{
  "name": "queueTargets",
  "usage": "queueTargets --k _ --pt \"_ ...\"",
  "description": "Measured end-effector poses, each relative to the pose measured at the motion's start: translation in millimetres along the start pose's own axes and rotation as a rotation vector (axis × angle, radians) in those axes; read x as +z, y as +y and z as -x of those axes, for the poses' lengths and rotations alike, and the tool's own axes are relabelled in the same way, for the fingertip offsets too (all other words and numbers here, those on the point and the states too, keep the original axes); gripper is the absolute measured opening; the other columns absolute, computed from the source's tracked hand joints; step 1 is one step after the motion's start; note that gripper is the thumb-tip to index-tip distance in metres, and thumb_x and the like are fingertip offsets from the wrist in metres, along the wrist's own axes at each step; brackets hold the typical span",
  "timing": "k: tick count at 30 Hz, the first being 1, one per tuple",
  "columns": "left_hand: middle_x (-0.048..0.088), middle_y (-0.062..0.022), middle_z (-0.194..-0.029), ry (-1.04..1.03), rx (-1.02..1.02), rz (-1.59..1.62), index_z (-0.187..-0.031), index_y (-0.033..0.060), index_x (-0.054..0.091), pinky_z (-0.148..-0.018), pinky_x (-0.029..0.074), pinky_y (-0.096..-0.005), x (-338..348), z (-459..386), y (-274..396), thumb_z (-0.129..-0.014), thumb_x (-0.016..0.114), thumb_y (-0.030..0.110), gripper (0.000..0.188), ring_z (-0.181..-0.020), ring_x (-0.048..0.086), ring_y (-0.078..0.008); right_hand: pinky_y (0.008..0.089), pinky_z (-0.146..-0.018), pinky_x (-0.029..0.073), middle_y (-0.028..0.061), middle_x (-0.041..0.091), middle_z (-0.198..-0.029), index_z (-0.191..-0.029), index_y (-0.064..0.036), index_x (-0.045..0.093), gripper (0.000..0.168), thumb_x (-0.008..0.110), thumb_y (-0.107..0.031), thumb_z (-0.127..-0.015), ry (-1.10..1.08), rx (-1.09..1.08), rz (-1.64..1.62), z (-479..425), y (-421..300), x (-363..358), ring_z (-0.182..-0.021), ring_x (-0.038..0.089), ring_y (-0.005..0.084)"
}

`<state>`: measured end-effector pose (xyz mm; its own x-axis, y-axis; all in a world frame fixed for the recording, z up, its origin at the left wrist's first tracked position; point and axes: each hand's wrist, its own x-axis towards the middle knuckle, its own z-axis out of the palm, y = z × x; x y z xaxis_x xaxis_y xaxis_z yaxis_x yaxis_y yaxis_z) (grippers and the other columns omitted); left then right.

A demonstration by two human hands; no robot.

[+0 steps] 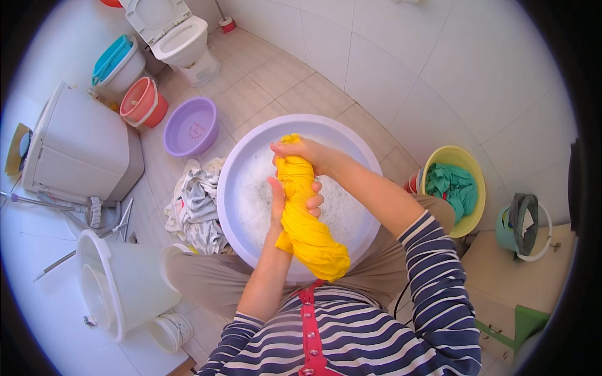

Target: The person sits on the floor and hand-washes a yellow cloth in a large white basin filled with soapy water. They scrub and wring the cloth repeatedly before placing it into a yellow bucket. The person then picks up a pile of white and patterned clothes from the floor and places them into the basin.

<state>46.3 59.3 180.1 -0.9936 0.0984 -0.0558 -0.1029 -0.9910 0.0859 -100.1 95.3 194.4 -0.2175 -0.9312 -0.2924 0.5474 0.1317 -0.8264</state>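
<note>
A twisted, bunched yellow cloth (305, 221) is held in both hands above a large pale lavender plastic basin (229, 169). My right hand (305, 152) wraps around its upper end, with a short tuft of cloth sticking out beyond the fingers. Lower down, my left hand (282, 197) grips the middle from beneath, its fingertips showing on the cloth's right side. The loose lower end hangs over the near side of the basin, towards my lap. White suds (251, 197) float on the water in the basin.
Crumpled white and grey laundry (200, 207) lies on the tiles left of the basin. Beyond it are a purple basin (190, 127) and a red bucket (143, 101). A yellow bucket (479, 188) holding green cloth (451, 185) stands right. A large translucent tub (136, 282) is at lower left.
</note>
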Motion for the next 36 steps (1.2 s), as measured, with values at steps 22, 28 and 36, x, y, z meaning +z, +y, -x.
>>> queueTargets --k 22,28,36 --pt "0.055 -0.0054 -0.072 0.453 0.284 -0.938 -0.093 0.0046 0.051 -0.048 0.044 -0.0278 -50 -24 -2 -0.081 0.062 0.025 0.025 -0.057 0.055 -0.0151 0.0379 -0.073 0.049 0.0174 0.064 -0.088 -0.086 -0.001 0.064 0.028 0.059 -0.026 -0.073 0.447 0.045 1.302 -18 9 33 -0.086 0.062 0.031" --pt "0.051 -0.0058 -0.067 0.511 0.234 -0.349 -0.087 0.0054 0.05 -0.053 0.045 -0.0287 -38 -25 25 -0.081 0.055 0.035 0.03 -0.059 0.053 -0.0179 0.0358 -0.094 0.039 0.0167 0.039 -0.134 -0.139 -0.007 0.025 0.083 0.061 -0.05 -0.078 0.185 -0.229 0.646 24 32 -19 -0.119 0.043 0.0266" --pt "0.053 -0.0079 -0.065 0.493 0.489 -0.114 -0.073 0.007 0.048 -0.059 0.047 -0.0356 -81 -35 82 -0.077 0.054 0.034 0.028 -0.061 0.052 -0.0233 0.0324 -0.095 0.039 0.0118 0.039 -0.133 -0.141 -0.007 0.019 0.091 0.075 -0.02 -0.072 0.266 -0.65 0.123 100 100 5 -0.121 0.04 0.0207"
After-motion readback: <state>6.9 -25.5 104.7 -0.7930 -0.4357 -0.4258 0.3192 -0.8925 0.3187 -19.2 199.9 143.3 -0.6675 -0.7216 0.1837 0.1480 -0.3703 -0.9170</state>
